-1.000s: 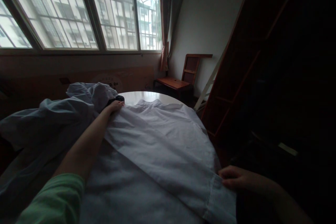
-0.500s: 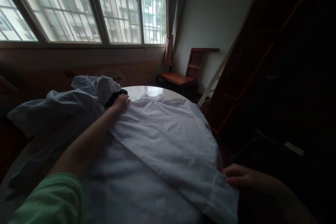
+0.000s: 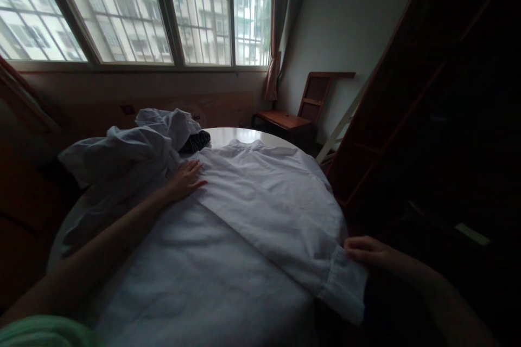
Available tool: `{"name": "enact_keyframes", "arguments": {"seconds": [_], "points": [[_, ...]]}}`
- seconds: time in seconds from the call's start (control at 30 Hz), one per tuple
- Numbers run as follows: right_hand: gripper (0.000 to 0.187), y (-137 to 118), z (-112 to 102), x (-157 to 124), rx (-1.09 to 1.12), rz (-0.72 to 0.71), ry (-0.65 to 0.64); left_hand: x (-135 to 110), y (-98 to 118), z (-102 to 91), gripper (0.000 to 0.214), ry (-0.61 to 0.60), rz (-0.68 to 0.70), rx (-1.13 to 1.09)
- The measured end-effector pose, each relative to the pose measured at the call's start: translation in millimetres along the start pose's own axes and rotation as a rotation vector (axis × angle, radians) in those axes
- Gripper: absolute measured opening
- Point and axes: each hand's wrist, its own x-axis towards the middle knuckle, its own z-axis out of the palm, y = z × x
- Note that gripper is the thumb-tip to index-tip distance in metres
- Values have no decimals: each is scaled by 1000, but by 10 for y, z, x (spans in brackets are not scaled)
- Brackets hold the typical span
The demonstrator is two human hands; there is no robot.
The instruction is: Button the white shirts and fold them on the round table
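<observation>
At the far left, a reddish curtain (image 3: 24,97) hangs below the corner of a barred window (image 3: 134,16). A green sleeve (image 3: 44,331) shows at the lower left edge, and the bare left forearm reaches from it across the round, pale tabletop (image 3: 240,134). Beyond that arm, a crumpled heap of whitish cloth (image 3: 122,157) lies on the tabletop's left side, with a dark, shiny item (image 3: 196,142) against its right end; what that is, I cannot tell.

The left hand (image 3: 187,180) rests palm down with fingers slightly apart, at the left part of a white shirt (image 3: 260,211). The shirt is spread over the middle of the tabletop, its collar end toward the window, and a long edge of cloth runs diagonally from near the left hand toward the lower right. Past the tabletop stand a low wooden seat (image 3: 280,118) and, further right, a dark wooden panel (image 3: 366,157) at a slant. At the right, the right hand (image 3: 368,249) has its fingers together, pinching the shirt at its cuff (image 3: 345,284), which hangs past the tabletop's edge.
</observation>
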Motion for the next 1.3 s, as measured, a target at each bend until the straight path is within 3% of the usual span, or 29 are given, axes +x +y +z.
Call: {"name": "enact_keyframes", "arguments": {"seconds": [0.2,0.33,0.43,0.6,0.77,0.87,1.0,1.3], "points": [[47,-221,-124,99,-121,-141,320,-390,-133,-215,70,-96,124,-163],[43,-577,-74,355,-286,-247,340,-470,-133,-277,43,33,27,-182],[36,-897,9,703,-379,-325,290,-469,-87,-297,25,113,-65,-139],[21,-1311,232,1485,-455,-352,267,-482,-60,-302,12,145,-157,-91],[13,-1403,527,1994,-665,-440,553,-518,-55,-312,11,162,-148,-60],[12,-1385,611,2029,-759,-459,644,-518,-29,-316,10,176,-123,-25],[14,-1386,613,1993,-810,-446,639,-501,6,-322,12,180,-43,0],[12,-1395,637,2014,-876,-387,648,-502,-17,-320,11,128,-68,6]]}}
